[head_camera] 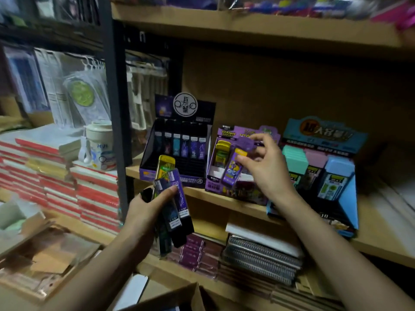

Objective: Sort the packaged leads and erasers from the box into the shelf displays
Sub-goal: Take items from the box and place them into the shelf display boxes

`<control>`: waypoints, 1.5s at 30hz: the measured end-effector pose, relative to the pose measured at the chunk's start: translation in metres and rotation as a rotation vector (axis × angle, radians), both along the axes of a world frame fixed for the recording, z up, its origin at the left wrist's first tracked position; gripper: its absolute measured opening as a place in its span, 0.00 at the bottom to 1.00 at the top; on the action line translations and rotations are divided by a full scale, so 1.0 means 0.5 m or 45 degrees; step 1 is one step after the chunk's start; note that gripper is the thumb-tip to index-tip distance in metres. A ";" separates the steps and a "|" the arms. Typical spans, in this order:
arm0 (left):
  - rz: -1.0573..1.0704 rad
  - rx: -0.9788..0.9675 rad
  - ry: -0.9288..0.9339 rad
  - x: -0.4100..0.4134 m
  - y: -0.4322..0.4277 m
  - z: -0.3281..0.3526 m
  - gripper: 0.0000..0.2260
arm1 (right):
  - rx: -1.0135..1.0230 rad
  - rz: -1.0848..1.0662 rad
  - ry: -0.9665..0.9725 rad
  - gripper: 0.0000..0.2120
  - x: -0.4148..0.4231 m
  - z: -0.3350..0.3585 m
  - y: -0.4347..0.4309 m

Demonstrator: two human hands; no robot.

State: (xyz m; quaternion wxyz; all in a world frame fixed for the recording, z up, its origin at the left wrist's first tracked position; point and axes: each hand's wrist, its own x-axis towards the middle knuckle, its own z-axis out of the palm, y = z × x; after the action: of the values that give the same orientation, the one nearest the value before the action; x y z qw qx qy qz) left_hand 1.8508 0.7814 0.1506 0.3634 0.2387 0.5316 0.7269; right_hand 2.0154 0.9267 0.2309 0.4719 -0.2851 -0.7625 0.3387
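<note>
At the purple display [227, 132] in the middle of the shelf, the right hand [267, 169] pinches the yellow-capped end of a purple lead pack [231, 173] between thumb and fingertips. The pack is tilted over the display's front slot, and whether its lower end touches the tray I cannot tell. Just left of it, inside the same display, stand yellow-topped packs [221, 153], so this display is partly filled. Below and to the left of the purple display, the left hand [148, 207] grips a bundle of long lead packs [177, 194], dark and purple ones with a yellow-topped one behind; these wait to be sorted. Left of the purple display, the black display [197, 179] has a row of packs at its back and bare rows in front, likely where the dark packs belong. To the right, the blue display [323, 129] holds pastel eraser packs and looks fairly full. Well below the purple display, the cardboard box [177, 295] shows only a flap; its contents are hidden. I judge the sorting to be mid-way.
</note>
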 end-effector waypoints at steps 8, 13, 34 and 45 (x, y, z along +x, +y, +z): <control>-0.053 0.033 -0.022 0.008 0.021 0.000 0.19 | 0.445 -0.251 -0.292 0.17 -0.022 0.005 0.085; -0.019 0.041 -0.026 0.003 0.018 0.001 0.18 | 0.667 -0.245 -0.447 0.17 -0.031 -0.014 0.099; 0.009 0.069 -0.010 0.005 -0.007 0.016 0.18 | 0.077 0.230 -0.554 0.09 -0.051 -0.050 -0.065; 0.038 0.139 -0.029 0.000 -0.012 0.022 0.14 | -0.668 0.747 -0.454 0.06 -0.023 -0.102 -0.126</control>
State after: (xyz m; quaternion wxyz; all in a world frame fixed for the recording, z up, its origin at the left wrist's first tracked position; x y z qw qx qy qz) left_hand 1.8508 0.7756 0.1617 0.3448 0.2420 0.4906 0.7628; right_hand 2.0041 0.8638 0.1799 0.1280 -0.2207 -0.7688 0.5864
